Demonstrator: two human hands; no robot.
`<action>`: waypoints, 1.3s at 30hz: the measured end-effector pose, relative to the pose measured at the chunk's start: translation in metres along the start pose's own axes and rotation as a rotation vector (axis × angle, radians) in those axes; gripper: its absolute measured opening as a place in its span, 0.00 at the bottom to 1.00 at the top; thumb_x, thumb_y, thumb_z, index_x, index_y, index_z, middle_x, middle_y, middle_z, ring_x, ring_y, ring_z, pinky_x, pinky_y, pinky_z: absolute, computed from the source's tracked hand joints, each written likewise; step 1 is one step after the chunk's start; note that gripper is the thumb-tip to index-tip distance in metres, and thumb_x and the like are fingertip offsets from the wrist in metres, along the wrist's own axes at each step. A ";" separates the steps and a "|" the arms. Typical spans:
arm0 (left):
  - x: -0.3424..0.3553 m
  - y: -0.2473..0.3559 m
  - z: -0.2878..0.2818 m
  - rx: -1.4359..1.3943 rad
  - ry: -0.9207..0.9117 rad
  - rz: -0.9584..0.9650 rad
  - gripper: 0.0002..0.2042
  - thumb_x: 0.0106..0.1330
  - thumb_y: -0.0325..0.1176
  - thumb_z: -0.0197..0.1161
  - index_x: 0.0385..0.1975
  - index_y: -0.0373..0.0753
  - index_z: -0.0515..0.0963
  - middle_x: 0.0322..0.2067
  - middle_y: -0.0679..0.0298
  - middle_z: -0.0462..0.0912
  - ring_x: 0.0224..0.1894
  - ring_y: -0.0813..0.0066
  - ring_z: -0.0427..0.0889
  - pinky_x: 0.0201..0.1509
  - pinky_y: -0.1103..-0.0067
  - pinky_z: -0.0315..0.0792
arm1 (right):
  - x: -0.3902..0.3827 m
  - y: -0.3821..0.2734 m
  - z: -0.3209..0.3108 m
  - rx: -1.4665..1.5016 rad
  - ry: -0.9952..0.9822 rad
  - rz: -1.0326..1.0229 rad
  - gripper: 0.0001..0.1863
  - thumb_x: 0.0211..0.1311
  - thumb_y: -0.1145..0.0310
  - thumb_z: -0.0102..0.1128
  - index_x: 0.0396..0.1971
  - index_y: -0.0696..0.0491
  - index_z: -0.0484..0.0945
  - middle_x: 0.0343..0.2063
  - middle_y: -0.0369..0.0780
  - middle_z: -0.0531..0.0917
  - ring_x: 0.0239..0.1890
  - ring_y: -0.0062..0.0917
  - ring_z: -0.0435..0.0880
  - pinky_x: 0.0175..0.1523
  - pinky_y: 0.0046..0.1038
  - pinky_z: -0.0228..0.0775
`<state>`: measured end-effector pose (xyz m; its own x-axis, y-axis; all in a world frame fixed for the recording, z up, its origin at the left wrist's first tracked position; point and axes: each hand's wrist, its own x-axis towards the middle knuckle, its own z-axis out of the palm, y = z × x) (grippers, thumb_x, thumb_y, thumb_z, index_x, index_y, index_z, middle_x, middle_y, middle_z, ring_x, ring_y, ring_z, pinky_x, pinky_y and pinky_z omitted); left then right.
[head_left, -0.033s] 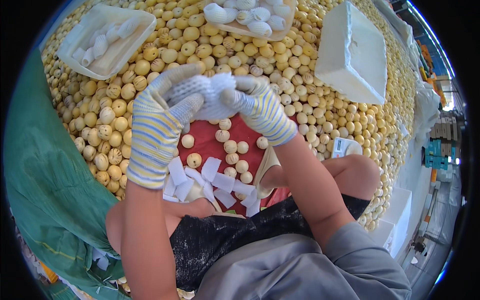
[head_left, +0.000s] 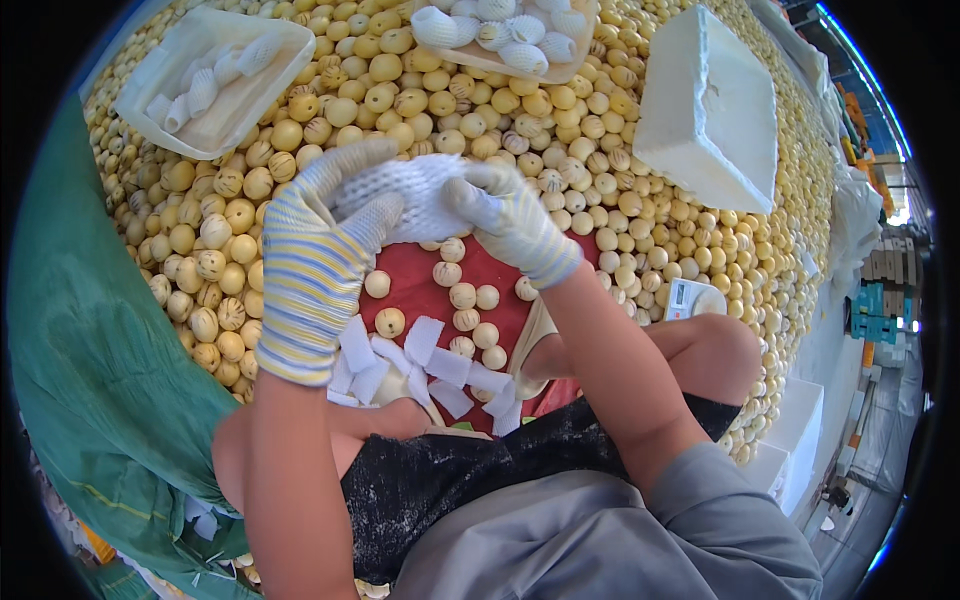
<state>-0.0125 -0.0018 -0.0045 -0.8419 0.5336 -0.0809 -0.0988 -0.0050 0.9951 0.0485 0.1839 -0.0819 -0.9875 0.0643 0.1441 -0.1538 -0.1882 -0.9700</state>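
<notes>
Between my two gloved hands is a white foam net sleeve (head_left: pixel 418 192), stretched into a rounded shape; whatever sits inside it is hidden. My left hand (head_left: pixel 315 262), in a blue-and-yellow striped glove, grips its left end with fingers over the top and thumb in front. The right end is pinched by my right hand (head_left: pixel 522 225), thumb in front. Below them, several round yellow pepino melons (head_left: pixel 462 296) lie on a red cloth (head_left: pixel 405 268). Flat white foam sleeves (head_left: pixel 447 367) are scattered close to my feet.
Striped yellow pepino melons (head_left: pixel 225 215) spread all around me. A white tray (head_left: pixel 290 75) and another tray (head_left: pixel 575 68), both with net-wrapped pieces, stand ahead. A white foam box (head_left: pixel 665 140) tilts at right, beyond a small scale (head_left: pixel 682 298). Green sheeting (head_left: pixel 90 350) lies left.
The right end of the foam sleeve has been drawn in, giving a smoother rounded outline. My right hand has turned slightly and stays at that end; the left hand keeps its grip.
</notes>
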 end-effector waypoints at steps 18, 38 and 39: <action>0.017 -0.017 0.013 0.178 0.173 -0.012 0.17 0.62 0.25 0.61 0.51 0.28 0.74 0.44 0.59 0.80 0.43 0.78 0.77 0.51 0.81 0.72 | -0.022 0.231 -0.087 -1.561 -0.203 0.521 0.17 0.64 0.71 0.44 0.52 0.47 0.69 0.48 0.42 0.74 0.45 0.37 0.81 0.39 0.37 0.76; 0.002 -0.009 0.023 -0.304 -0.112 -0.135 0.27 0.59 0.34 0.69 0.58 0.35 0.68 0.46 0.61 0.78 0.41 0.80 0.79 0.39 0.86 0.76 | -0.009 -0.038 0.005 -0.137 0.051 0.010 0.38 0.47 0.57 0.75 0.59 0.51 0.70 0.66 0.43 0.60 0.66 0.31 0.63 0.67 0.34 0.59; 0.000 -0.008 0.023 -0.297 -0.108 -0.127 0.27 0.59 0.37 0.69 0.57 0.37 0.69 0.44 0.63 0.79 0.37 0.82 0.80 0.33 0.88 0.76 | -0.009 -0.039 0.009 -0.223 0.050 -0.027 0.37 0.48 0.56 0.74 0.59 0.50 0.71 0.66 0.44 0.60 0.66 0.32 0.63 0.67 0.35 0.59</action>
<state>0.0007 0.0175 -0.0107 -0.7534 0.6323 -0.1805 -0.3628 -0.1708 0.9161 0.0634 0.1822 -0.0436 -0.9793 0.1159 0.1658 -0.1627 0.0355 -0.9860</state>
